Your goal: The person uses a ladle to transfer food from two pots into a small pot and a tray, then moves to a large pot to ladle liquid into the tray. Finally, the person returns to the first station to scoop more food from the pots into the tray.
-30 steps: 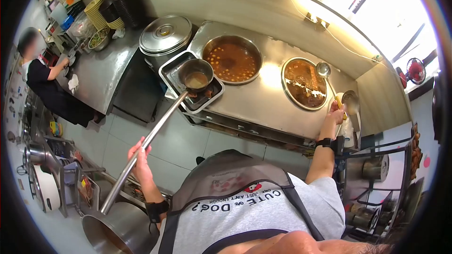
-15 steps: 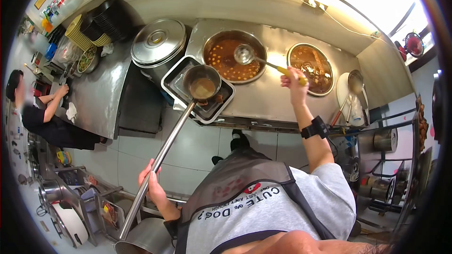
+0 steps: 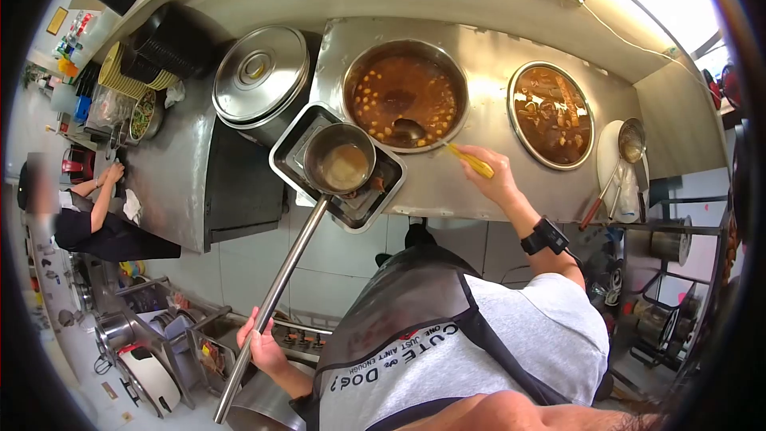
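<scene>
While the ladle dips: the ladle [image 3: 440, 147] lies slanted, its bowl sunk in brown stew and its yellow grip out over the rim, toward the person.
Right hand: the right hand [image 3: 496, 179] is wrapped round the yellow grip, above the bare steel of the counter [image 3: 455, 195] just in front of the big pan.
Big pan: the big pan [image 3: 346, 89] is set into the counter, open and nearly full of brown stew with pale round pieces.
Small pot: the small pot [image 3: 339, 160] stands in a tray [image 3: 292, 152] at the counter's near edge, just left of the big pan. A little pale brown liquid covers its bottom.
Left hand: the left hand [image 3: 259, 349] is closed round the far end of the small pot's long steel handle, low and well apart from the pot itself.
Step in hand: by the look of it, loading the ladle from the big pan, with the small pot held ready beside it.
Next move calls for: a level lift clear of the rim and a short carry left to the small pot. The long handle needs to be kept steady so the pot does not tip in the tray. Drips on the steel between are the risk.
Further out: a lidded pot [image 3: 257, 72] to the left, a second pan [image 3: 511, 112] of darker stew to the right, a spare ladle [image 3: 632, 140] on a plate [image 3: 608, 152], stacked bowls [image 3: 120, 72], and a co-worker [image 3: 92, 227] at the far left.
</scene>
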A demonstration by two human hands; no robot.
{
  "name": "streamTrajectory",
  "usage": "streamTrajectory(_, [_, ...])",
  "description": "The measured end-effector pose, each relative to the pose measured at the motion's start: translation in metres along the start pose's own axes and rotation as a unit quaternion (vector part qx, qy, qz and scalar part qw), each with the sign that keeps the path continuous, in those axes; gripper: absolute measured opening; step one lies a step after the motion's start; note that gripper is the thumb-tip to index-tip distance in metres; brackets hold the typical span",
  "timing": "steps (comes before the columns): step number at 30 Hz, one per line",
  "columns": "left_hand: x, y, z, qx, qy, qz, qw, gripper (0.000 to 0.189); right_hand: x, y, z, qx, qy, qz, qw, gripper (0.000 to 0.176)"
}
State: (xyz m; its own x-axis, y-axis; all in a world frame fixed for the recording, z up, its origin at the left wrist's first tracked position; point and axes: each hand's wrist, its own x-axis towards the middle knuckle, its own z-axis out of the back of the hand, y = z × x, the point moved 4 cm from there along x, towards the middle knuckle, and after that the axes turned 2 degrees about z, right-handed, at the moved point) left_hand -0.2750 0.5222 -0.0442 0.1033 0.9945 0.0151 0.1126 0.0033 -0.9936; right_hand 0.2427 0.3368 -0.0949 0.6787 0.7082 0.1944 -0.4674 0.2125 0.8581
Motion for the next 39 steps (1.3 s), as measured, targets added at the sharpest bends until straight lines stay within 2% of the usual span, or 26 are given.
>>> streamTrajectory(2, [0.000,0.002,0.004,-0.001,-0.003,0.007,1.000,0.028,0.007,0.000,0.013,-0.078,-0.033,0.087,0.993,0.029])
streamTrajectory(7, [0.001,0.005,0.010,-0.012,-0.007,0.012,1.000,0.027,0.014,0.008,0.028,-0.129,-0.072,0.087,0.985,0.031])
streamTrajectory(10, [0.003,0.005,0.013,-0.003,-0.019,0.026,0.999,0.027,0.009,0.010,0.021,-0.076,-0.093,0.064,0.991,0.030])
streamTrajectory(12, [0.004,0.004,0.012,-0.006,-0.016,0.028,0.999,0.027,0.005,0.012,0.006,-0.018,-0.083,0.057,0.995,0.030])
streamTrajectory(16, [0.004,0.003,0.010,-0.010,-0.024,0.036,0.999,0.026,0.002,0.019,-0.021,0.006,-0.048,0.048,0.998,0.030])
streamTrajectory(18, [0.004,0.003,0.010,-0.013,-0.019,0.038,0.999,0.026,0.002,0.011,-0.033,0.036,-0.018,0.012,0.999,0.030])
streamTrajectory(22, [0.005,0.000,0.009,-0.014,-0.012,0.042,0.999,0.027,0.014,-0.002,-0.029,0.050,-0.023,0.006,0.998,0.031])
streamTrajectory(24, [0.006,0.000,0.009,-0.014,-0.009,0.038,0.999,0.027,0.022,0.000,-0.018,-0.017,-0.071,0.069,0.995,0.031])
streamTrajectory(27, [0.005,-0.001,0.007,-0.012,-0.008,0.033,0.999,0.028,0.025,0.006,-0.006,-0.079,-0.096,0.079,0.989,0.031])
streamTrajectory(30, [0.005,0.000,0.010,-0.008,-0.005,0.036,0.999,0.028,0.025,0.013,-0.001,-0.067,-0.125,0.080,0.987,0.032])
streamTrajectory(36, [0.005,0.004,0.011,-0.017,-0.010,0.040,0.999,0.029,0.020,0.019,-0.034,0.008,-0.074,0.088,0.993,0.032])
streamTrajectory(39, [0.005,0.000,0.007,-0.013,-0.007,0.035,0.999,0.030,0.023,0.017,-0.048,0.006,-0.043,0.083,0.996,0.032])
